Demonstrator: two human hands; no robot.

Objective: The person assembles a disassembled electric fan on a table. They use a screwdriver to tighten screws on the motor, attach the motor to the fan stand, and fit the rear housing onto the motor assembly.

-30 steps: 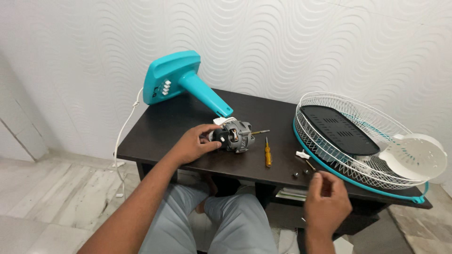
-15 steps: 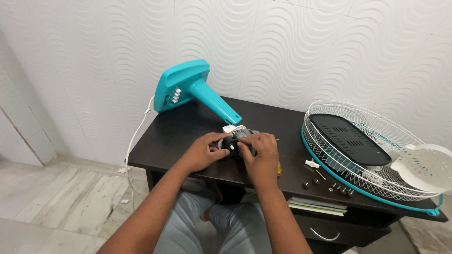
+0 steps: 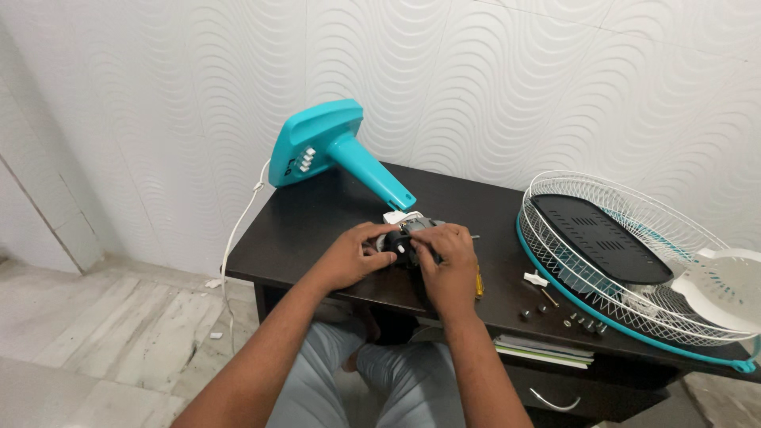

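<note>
A small grey fan motor [image 3: 414, 230] lies on the dark table [image 3: 317, 230], joined to the neck of a teal fan stand [image 3: 341, 150] that lies on its side. My left hand [image 3: 349, 257] grips the motor's black rear end from the left. My right hand [image 3: 445, 257] covers the motor from the right, fingertips pinched at a small white part on it. The motor shaft [image 3: 473, 236] pokes out beyond my right hand. A yellow-handled screwdriver [image 3: 479, 284] lies half hidden under that hand.
A white wire fan guard with teal rim [image 3: 634, 261] lies at the table's right, holding a black plate [image 3: 598, 238] and a white cover [image 3: 725, 289]. Several loose screws [image 3: 583, 322] and a white clip [image 3: 536, 279] lie in front of it. A white cord [image 3: 238, 230] hangs off the left edge.
My right hand came from the table's front right, near the screws, over to the motor and now rests on it. My left hand stayed on the motor. The view shifted slightly.
</note>
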